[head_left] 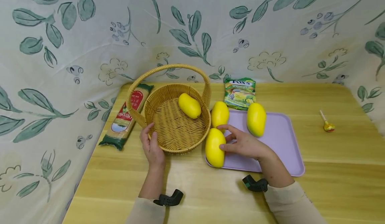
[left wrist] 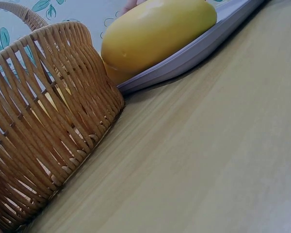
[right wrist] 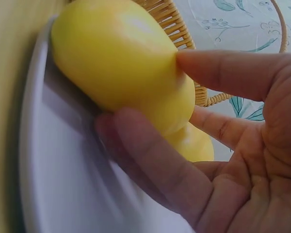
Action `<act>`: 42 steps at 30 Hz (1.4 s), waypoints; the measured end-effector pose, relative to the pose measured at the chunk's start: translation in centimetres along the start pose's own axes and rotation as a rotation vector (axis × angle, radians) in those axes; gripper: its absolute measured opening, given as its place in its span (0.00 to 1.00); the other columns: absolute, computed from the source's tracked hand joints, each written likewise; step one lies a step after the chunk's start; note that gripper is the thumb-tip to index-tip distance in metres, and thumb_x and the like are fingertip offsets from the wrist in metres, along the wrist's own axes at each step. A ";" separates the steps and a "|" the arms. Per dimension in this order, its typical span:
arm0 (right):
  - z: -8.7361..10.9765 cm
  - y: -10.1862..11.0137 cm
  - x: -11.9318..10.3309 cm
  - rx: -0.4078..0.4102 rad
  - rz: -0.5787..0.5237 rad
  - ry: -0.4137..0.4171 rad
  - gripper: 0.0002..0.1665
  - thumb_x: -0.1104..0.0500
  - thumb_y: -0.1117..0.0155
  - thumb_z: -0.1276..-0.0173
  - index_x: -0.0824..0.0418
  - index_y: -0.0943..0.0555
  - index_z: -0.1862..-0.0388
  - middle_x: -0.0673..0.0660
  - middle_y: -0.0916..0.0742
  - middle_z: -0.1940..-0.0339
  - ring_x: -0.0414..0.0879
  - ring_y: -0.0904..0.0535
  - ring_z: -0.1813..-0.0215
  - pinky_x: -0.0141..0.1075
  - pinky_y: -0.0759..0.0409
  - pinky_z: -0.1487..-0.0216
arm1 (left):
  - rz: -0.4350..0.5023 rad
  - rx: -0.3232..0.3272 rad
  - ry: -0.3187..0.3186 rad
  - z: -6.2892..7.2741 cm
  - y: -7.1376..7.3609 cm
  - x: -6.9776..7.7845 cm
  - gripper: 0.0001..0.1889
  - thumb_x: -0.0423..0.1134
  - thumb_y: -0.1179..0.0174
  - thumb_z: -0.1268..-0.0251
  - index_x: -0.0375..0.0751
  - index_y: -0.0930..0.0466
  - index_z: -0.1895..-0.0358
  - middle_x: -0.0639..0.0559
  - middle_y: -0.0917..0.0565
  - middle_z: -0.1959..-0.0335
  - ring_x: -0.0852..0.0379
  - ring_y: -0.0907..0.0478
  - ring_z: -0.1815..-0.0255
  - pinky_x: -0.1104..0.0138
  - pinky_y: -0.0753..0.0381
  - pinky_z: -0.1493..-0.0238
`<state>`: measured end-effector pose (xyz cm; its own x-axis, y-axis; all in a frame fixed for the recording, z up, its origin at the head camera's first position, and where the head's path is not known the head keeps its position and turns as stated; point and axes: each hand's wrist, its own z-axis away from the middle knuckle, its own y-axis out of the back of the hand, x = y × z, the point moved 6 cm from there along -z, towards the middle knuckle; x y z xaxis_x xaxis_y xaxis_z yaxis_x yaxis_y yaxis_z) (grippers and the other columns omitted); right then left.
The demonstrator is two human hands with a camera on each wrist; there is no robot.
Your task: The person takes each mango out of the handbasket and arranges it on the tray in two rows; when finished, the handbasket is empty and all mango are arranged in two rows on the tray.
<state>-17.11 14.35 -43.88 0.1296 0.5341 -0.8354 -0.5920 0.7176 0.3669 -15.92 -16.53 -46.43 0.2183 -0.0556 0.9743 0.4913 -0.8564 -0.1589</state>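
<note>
My left hand (head_left: 154,152) holds the near left rim of a round wicker basket (head_left: 177,151), beside the foot of its tall handle. One yellow mango (head_left: 189,106) lies inside. My right hand (head_left: 245,145) is at another mango (head_left: 215,147) on the near left corner of a lilac tray (head_left: 278,143). In the right wrist view, the thumb (right wrist: 223,70) touches that mango (right wrist: 121,58), while fairly straight fingers (right wrist: 160,165) lie along its side. A mango (head_left: 220,114) sits behind it at the tray's left edge, and one more mango (head_left: 256,119) is toward the tray's back.
A pack of noodles (head_left: 126,117) lies left of the basket, partly behind its handle. Behind the tray is a green candy bag (head_left: 239,93). A lollipop (head_left: 327,123) lies to the right on the wooden table (head_left: 198,190). A leaf-patterned cloth (head_left: 186,26) hangs along the back.
</note>
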 end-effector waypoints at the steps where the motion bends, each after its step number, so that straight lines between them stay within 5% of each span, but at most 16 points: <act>1: 0.0 0.0 -0.1 0.001 0.004 -0.003 0.43 0.48 0.29 0.32 0.47 0.37 0.23 0.65 0.17 0.45 0.48 0.13 0.56 0.42 0.20 0.48 | 0.004 -0.003 0.001 0.0 -0.1 0.0 0.20 0.31 0.57 0.26 0.27 0.30 0.36 0.46 0.35 0.33 0.53 0.38 0.30 0.65 0.40 0.29; 13: 0.1 -0.9 -0.1 0.012 0.029 -0.015 0.42 0.48 0.31 0.31 0.49 0.38 0.22 0.66 0.21 0.42 0.47 0.14 0.59 0.40 0.19 0.50 | -0.022 0.004 0.020 0.4 0.4 0.1 0.19 0.31 0.57 0.26 0.32 0.28 0.37 0.42 0.35 0.31 0.55 0.41 0.26 0.60 0.46 0.25; 22: 1.9 0.2 -1.9 0.089 0.183 -0.029 0.42 0.41 0.34 0.30 0.45 0.38 0.21 0.62 0.17 0.39 0.48 0.16 0.53 0.40 0.20 0.54 | -0.010 -0.009 0.008 0.3 0.5 0.2 0.19 0.30 0.58 0.25 0.29 0.30 0.36 0.39 0.37 0.30 0.54 0.42 0.26 0.59 0.46 0.24; 27: 3.7 -0.2 -5.0 0.159 0.256 0.096 0.38 0.42 0.36 0.27 0.47 0.35 0.22 0.61 0.16 0.40 0.48 0.16 0.49 0.41 0.17 0.53 | -0.003 -0.016 0.004 0.1 0.2 0.2 0.20 0.29 0.58 0.26 0.28 0.31 0.36 0.38 0.37 0.30 0.53 0.41 0.27 0.58 0.45 0.25; 32: 4.1 -3.5 -7.8 0.198 0.240 0.237 0.32 0.48 0.33 0.29 0.47 0.28 0.27 0.53 0.14 0.47 0.41 0.17 0.56 0.35 0.17 0.59 | -0.013 -0.015 0.006 0.2 0.2 0.0 0.19 0.31 0.58 0.25 0.28 0.30 0.36 0.38 0.37 0.29 0.52 0.41 0.26 0.55 0.45 0.24; 37: 2.7 -7.0 -11.1 0.298 0.206 0.376 0.31 0.52 0.29 0.32 0.48 0.24 0.31 0.47 0.15 0.48 0.40 0.18 0.53 0.34 0.15 0.55 | -0.012 -0.012 0.008 0.1 0.2 0.1 0.19 0.31 0.57 0.25 0.28 0.30 0.36 0.40 0.37 0.29 0.53 0.41 0.25 0.59 0.44 0.25; 42: 0.0 -8.2 -13.7 0.452 0.212 0.373 0.31 0.49 0.28 0.33 0.49 0.23 0.31 0.52 0.19 0.36 0.47 0.20 0.38 0.44 0.19 0.39 | -0.011 -0.011 0.000 0.0 0.2 0.1 0.19 0.30 0.57 0.26 0.28 0.29 0.37 0.40 0.36 0.30 0.55 0.39 0.29 0.62 0.37 0.28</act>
<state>-13.98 1.15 -35.46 -0.2887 0.5525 -0.7819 -0.1681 0.7747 0.6096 -15.78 -16.68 -46.39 0.2133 -0.0461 0.9759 0.4840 -0.8627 -0.1466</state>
